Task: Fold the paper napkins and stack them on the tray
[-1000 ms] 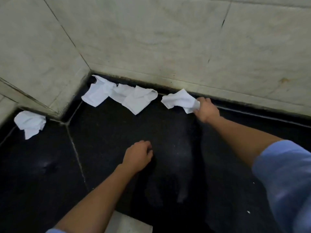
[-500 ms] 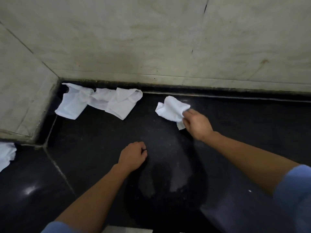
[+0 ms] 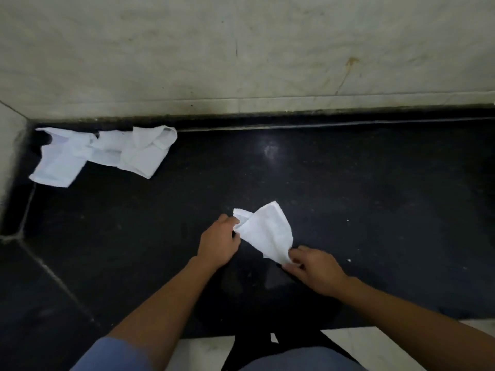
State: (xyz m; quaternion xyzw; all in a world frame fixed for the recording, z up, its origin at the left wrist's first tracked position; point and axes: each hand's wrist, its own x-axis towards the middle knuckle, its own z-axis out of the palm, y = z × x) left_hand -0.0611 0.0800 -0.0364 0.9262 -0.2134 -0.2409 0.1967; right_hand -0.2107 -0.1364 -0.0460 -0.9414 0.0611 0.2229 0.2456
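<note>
A crumpled white paper napkin is held just above the black counter, near the front middle. My left hand pinches its left corner. My right hand pinches its lower right corner, so the napkin stretches between them. Three more rumpled white napkins lie in an overlapping row at the back left, against the wall. No tray is in view.
A pale marble wall rises along the back edge of the black counter and turns at the left corner. A seam crosses the counter at the left. Pale floor shows below the front edge.
My right hand has pulled the napkin from near the back wall toward me. My left hand has opened from a fist and taken the napkin's left corner. The view has shifted right.
</note>
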